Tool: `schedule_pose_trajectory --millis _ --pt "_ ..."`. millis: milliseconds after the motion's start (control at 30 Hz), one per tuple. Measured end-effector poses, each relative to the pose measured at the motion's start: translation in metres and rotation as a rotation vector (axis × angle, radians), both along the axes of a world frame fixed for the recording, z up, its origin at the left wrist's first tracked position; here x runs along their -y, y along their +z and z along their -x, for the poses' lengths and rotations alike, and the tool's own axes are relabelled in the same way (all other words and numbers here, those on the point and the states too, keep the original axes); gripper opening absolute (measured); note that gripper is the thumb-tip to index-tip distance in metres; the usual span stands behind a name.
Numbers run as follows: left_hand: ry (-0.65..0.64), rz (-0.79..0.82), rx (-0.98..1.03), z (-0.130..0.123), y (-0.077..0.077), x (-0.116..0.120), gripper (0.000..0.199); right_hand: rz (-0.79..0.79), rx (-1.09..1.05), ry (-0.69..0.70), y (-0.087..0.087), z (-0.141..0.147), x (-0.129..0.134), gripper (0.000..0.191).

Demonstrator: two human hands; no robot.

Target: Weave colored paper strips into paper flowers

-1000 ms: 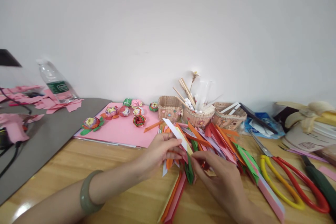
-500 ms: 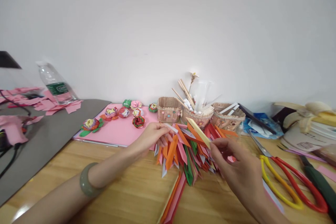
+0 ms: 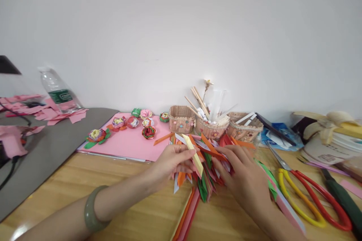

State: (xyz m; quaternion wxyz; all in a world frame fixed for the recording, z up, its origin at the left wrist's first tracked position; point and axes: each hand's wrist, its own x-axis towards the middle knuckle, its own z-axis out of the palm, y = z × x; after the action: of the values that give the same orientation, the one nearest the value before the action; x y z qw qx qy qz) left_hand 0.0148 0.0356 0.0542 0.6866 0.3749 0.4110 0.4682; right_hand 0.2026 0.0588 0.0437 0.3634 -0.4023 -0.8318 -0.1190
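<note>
My left hand [image 3: 177, 162], with a jade-coloured bangle on its wrist, is closed on a pale yellow folded paper strip [image 3: 193, 155]. Other coloured strips lie close behind its fingers. Over the right side of a pile of folded paper strips [image 3: 204, 188] in orange, green, pink, white and red is my right hand [image 3: 240, 173]. Its thumb and forefinger are apart and touch the pile near an orange strip; the other fingertips are partly hidden. Several long folded strips [image 3: 186, 214] lie together on the table in front of the pile.
Finished paper flowers [image 3: 149, 132] sit on a pink sheet [image 3: 132, 145] at left. Three small woven baskets [image 3: 181, 124] line the wall, one holding sticks. Large red-and-yellow scissors [image 3: 299, 192] lie at right, near a dark green handled tool [image 3: 342, 196]. A water bottle [image 3: 59, 90] stands far left.
The yellow strip has passed from my right hand to my left. My right hand has moved left onto the pile. An orange strip now lies over the edge of the pink sheet.
</note>
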Motion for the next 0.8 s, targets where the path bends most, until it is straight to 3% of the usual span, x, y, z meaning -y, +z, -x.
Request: schedule_pose_trajectory --millis 133,300,400,633,800 --pt "0.001 -0.011 0.009 0.002 -0.001 0.000 0.027 0.006 0.201 -0.021 0.001 -0.009 -0.014 0.023" --pt "0.006 0.005 0.025 0.000 0.001 0.001 0.027 -0.050 0.019 -0.010 0.009 -0.014 -0.009 0.021" --pt "-0.010 0.009 0.021 -0.001 0.001 0.001 0.025 -0.005 -0.115 0.001 0.015 -0.016 -0.006 0.022" --pt "-0.002 0.041 0.030 -0.007 0.001 0.007 0.026 0.112 -0.246 0.219 0.012 0.002 0.009 0.013" --pt "0.042 0.012 0.043 -0.008 0.002 0.008 0.029 0.174 -0.244 0.296 0.008 0.012 0.018 0.013"
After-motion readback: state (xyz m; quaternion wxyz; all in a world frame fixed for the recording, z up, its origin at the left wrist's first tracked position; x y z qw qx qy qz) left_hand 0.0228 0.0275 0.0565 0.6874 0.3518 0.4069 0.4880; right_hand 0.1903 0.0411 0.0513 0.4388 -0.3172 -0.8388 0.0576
